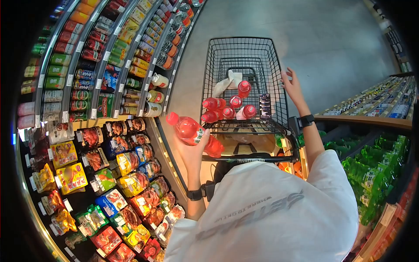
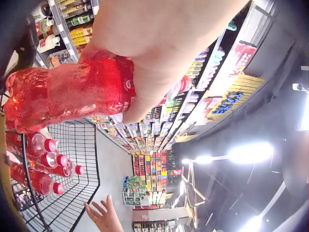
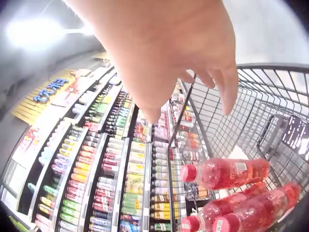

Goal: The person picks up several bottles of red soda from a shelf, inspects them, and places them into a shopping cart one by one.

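A large bottle of red drink (image 1: pixel 188 131) is gripped round its middle by my left hand (image 1: pixel 194 153), left of the cart handle. It lies tilted, its cap toward the shelves. In the left wrist view the same bottle (image 2: pixel 67 92) is held by my left hand (image 2: pixel 149 43) beside the cart. My right hand (image 1: pixel 293 87) hangs over the cart's right edge with relaxed fingers, holding nothing; in the right wrist view the right hand (image 3: pixel 178 53) is above the basket. Several red bottles (image 1: pixel 248 111) and a white cloth-like item (image 1: pixel 229 83) lie in the black wire cart (image 1: pixel 279 70).
Drink shelves (image 1: pixel 98 56) rise at the left, above a chilled case of packaged food (image 1: pixel 115 201). Green bottles (image 1: pixel 375 174) fill a bin at the right. Grey floor (image 1: pixel 331 48) stretches ahead of the cart and along its right side.
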